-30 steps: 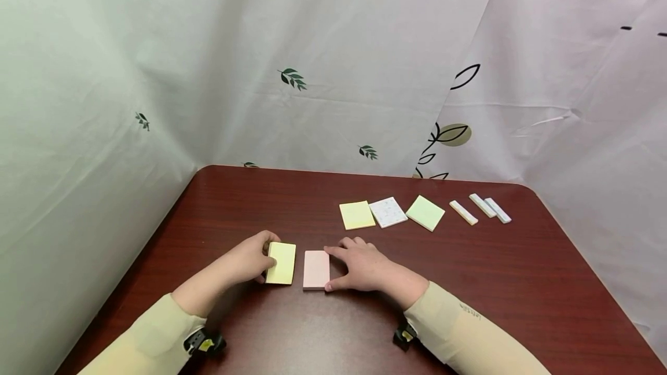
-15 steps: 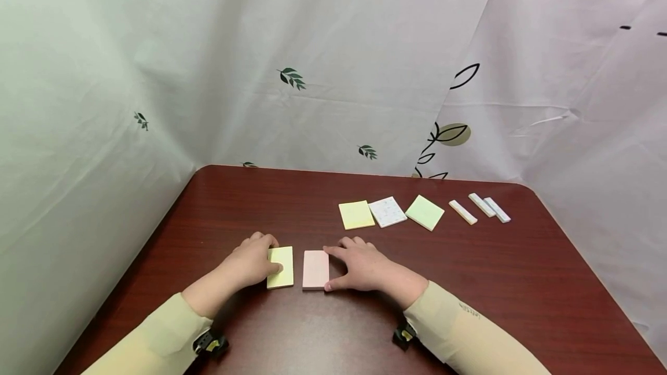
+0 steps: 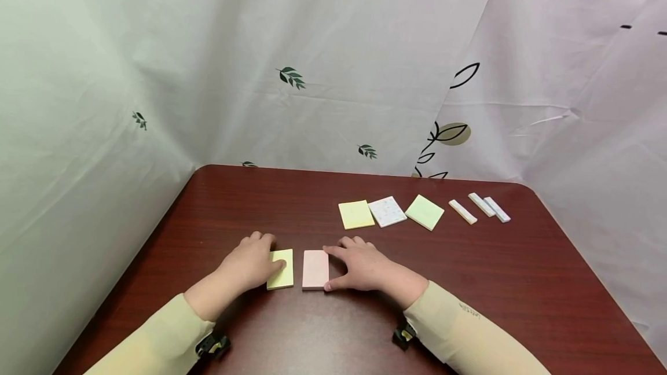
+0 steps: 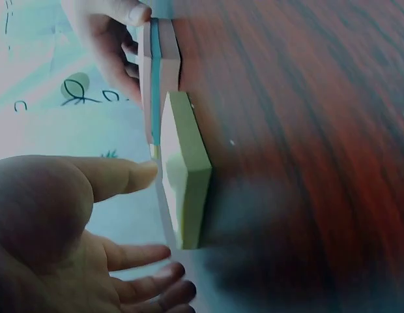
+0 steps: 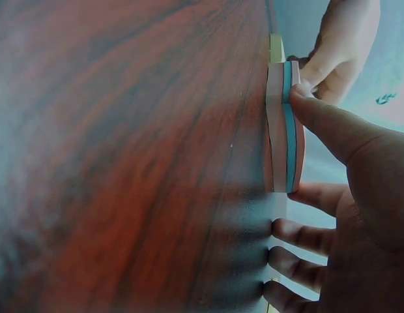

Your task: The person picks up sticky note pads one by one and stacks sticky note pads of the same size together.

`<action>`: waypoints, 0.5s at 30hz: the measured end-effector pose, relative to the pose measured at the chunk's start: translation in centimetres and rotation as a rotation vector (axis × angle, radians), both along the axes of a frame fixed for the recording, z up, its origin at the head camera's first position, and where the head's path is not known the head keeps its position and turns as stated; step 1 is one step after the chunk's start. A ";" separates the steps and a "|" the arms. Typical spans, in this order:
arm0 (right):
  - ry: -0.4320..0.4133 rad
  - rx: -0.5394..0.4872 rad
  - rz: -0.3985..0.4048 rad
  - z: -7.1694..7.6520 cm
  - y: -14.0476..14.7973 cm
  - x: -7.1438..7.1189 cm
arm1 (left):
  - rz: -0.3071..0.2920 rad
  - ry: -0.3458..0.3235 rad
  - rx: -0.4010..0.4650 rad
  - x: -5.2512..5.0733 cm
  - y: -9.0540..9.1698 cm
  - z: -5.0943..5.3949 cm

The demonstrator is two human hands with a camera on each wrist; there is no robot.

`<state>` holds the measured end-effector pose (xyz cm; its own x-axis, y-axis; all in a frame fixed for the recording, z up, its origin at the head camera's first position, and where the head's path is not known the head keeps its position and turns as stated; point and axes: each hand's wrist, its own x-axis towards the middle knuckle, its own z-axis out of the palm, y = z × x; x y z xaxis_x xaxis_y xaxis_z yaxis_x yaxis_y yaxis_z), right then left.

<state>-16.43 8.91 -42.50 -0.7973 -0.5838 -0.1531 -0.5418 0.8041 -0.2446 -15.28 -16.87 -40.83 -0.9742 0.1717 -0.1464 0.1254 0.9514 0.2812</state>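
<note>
1 yellow pad (image 3: 283,278) lies on the table (image 3: 521,288), partly under the loosely spread left hand (image 3: 249,264); just beside it, the right hand (image 3: 361,265) pinches the pink stack (image 3: 315,269). Placing seems nearly done; next probably calls for gentle release.

The table (image 3: 323,334) is red-brown with darker grain. Toward its far edge lie a yellow pad (image 3: 356,215), a speckled white pad (image 3: 388,212) and a pale green pad (image 3: 425,212); near its far right corner, whitish strips (image 3: 482,205). Away from the edges: a lemon block (image 3: 282,280), and a pink block (image 3: 315,269) with a teal layer (image 5: 290,140).
</note>
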 end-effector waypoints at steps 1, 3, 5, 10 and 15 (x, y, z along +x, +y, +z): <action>0.000 0.001 0.000 0.0 0.0 0.0 | 0.008 0.007 -0.013 0.2 0.1 0.2; 0.002 0.003 -0.001 0.0 0.0 0.0 | 0.022 0.023 -0.037 0.5 0.3 0.5; 0.001 0.005 -0.002 0.0 0.0 0.0 | 0.033 0.042 -0.063 0.8 0.5 0.9; 0.000 0.002 -0.001 0.0 0.0 0.0 | 0.048 0.052 -0.135 1.4 0.8 1.5; 0.005 0.002 0.001 0.0 0.0 0.0 | 0.052 0.012 -0.202 1.8 1.2 1.5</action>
<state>-16.44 8.90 -42.50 -0.7977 -0.5841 -0.1500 -0.5436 0.8042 -0.2403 -13.51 -15.66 -39.33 -0.9829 0.0889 -0.1615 0.0763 0.9936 0.0828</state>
